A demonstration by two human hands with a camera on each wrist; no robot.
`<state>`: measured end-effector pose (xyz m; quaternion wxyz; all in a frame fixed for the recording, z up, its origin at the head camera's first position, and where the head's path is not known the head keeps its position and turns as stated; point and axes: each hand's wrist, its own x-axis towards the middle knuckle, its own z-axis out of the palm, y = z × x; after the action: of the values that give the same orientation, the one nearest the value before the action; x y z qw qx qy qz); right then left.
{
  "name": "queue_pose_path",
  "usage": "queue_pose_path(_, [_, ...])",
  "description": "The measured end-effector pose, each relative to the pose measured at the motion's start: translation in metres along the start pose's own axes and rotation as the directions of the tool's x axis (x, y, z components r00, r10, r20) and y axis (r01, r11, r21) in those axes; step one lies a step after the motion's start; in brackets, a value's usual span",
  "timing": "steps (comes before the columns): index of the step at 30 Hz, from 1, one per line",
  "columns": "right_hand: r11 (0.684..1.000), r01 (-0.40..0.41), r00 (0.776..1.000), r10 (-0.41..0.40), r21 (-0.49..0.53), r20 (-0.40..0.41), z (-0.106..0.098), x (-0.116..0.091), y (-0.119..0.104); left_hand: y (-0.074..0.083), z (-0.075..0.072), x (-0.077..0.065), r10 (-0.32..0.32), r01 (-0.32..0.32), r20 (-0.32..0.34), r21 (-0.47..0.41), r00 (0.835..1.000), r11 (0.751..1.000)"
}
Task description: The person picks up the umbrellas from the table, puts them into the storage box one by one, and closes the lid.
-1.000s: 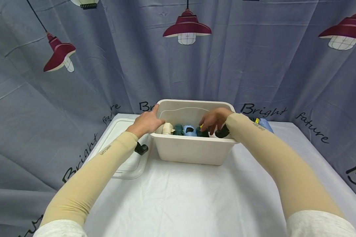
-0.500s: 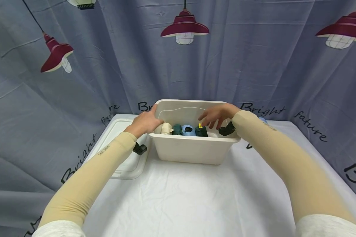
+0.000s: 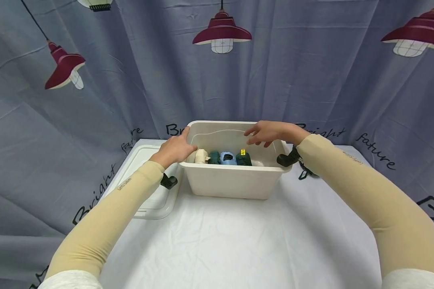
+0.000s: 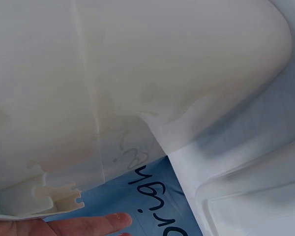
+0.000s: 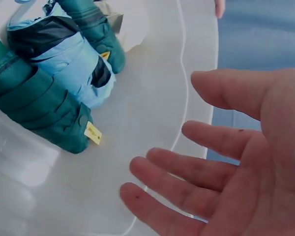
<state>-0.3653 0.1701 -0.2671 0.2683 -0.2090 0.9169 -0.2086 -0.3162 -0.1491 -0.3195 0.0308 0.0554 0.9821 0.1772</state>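
Note:
A white plastic storage bin (image 3: pixel 231 182) stands on the table without a lid on it. Inside lie a cream folded umbrella (image 3: pixel 201 156), a dark green one (image 3: pixel 214 157), a light blue folded umbrella (image 5: pixel 71 59) and another dark green folded umbrella (image 5: pixel 44 105) with a yellow tag. My left hand (image 3: pixel 176 149) holds the bin's left rim, thumb inward; in the left wrist view its fingers (image 4: pixel 96 223) reach along the outer side. Over the bin's right part hovers my right hand (image 3: pixel 271 131), fingers apart and holding nothing.
The bin's white lid (image 3: pixel 155 202) lies flat on the table to the left, partly under my left arm. A dark green item with a cord loop (image 3: pixel 304 173) lies right of the bin, mostly hidden by my right forearm. A grey-blue curtain (image 3: pixel 159 80) hangs behind.
My right hand has risen out of the bin and shifted right, uncovering the yellow-tagged green umbrella. The left hand stays on the rim.

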Motion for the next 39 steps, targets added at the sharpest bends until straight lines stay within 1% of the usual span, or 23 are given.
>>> queue_pose_path(6, [0.998, 0.068, 0.991, -0.066, 0.010, -0.113, -0.007, -0.017, 0.006, 0.000, -0.002, 0.000, -0.001, 0.001, -0.005, -0.002, 1.000, 1.000])
queue_pose_path(11, [0.997, 0.073, 0.981, -0.066, 0.034, -0.181, -0.014, -0.035, 0.012, 0.001, -0.003, 0.002, 0.009, -0.009, -0.008, -0.006, 1.000, 1.000])
queue_pose_path(17, [0.997, 0.056, 0.977, -0.041, 0.062, -0.211, -0.022, -0.049, 0.020, 0.002, -0.003, 0.000, 0.002, -0.002, -0.001, -0.012, 1.000, 1.000])
queue_pose_path(22, [0.996, 0.038, 0.971, -0.018, 0.081, -0.237, -0.027, -0.061, 0.031, 0.002, -0.003, -0.001, 0.000, 0.000, 0.002, -0.022, 1.000, 1.000])
queue_pose_path(26, [0.995, 0.024, 0.965, 0.001, 0.092, -0.262, -0.032, -0.071, 0.043, 0.002, -0.003, 0.000, 0.004, -0.004, -0.005, -0.026, 1.000, 1.000])
queue_pose_path(33, [0.996, -0.014, 0.946, 0.041, 0.087, -0.320, -0.039, -0.083, 0.067, 0.001, -0.003, -0.001, 0.004, -0.005, -0.007, -0.031, 1.000, 1.000])
queue_pose_path(39, [0.994, -0.038, 0.942, 0.070, 0.101, -0.329, -0.038, -0.088, 0.088, 0.001, -0.001, -0.002, -0.002, 0.002, 0.005, -0.038, 1.000, 0.999])
